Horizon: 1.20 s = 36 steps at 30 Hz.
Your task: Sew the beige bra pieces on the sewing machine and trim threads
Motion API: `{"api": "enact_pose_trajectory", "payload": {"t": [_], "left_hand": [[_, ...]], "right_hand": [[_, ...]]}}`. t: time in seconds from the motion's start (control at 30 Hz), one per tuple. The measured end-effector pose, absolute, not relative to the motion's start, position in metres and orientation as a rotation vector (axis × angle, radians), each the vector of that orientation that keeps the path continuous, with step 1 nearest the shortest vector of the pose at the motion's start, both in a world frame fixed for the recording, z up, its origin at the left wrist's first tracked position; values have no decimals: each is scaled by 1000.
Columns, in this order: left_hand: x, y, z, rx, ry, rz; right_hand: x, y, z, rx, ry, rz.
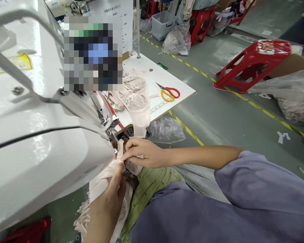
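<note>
A beige bra (132,167) with lace cups lies under the head of a white sewing machine (91,152), beside the needle area. My left hand (114,189) is closed on its fabric from below, with the thumb pressed on a light strap end (120,150). My right hand (144,153) pinches the same spot, its fingertips almost meeting the left thumb. Part of the fabric hangs down past my left wrist. The needle and presser foot (114,136) are partly hidden by the machine head.
More beige lace bras (135,99) lie piled on the white table (182,79), with one hanging over its edge near my right hand. Red-and-yellow scissors (168,92) rest beside them. A red stool (253,64) and plastic bags (167,130) stand on the floor.
</note>
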<state>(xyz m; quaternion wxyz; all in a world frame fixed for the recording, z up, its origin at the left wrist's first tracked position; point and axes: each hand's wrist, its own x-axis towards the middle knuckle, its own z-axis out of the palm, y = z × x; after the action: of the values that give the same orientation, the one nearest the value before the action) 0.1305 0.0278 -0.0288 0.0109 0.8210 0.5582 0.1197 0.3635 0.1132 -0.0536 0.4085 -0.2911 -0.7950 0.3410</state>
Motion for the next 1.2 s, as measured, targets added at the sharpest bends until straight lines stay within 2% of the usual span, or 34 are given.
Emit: {"api": "enact_pose_trajectory", "payload": {"t": [0.1, 0.17, 0.33, 0.43, 0.7, 1.2], "left_hand": [[142, 24, -27, 2460, 1835, 341], [148, 21, -26, 2428, 1891, 300], [161, 21, -20, 2235, 2055, 104], [166, 25, -18, 2075, 2138, 20], [168, 29, -25, 2113, 2127, 184], [184, 25, -17, 2028, 2250, 49]], "right_hand": [[355, 122, -59, -854, -1643, 1451], [345, 134, -62, -893, -1516, 1537], [320, 162, -57, -877, -1658, 1100], [313, 173, -53, -867, -1773, 969], [309, 179, -59, -908, -1860, 882], [312, 181, -57, -824, -1848, 879]]}}
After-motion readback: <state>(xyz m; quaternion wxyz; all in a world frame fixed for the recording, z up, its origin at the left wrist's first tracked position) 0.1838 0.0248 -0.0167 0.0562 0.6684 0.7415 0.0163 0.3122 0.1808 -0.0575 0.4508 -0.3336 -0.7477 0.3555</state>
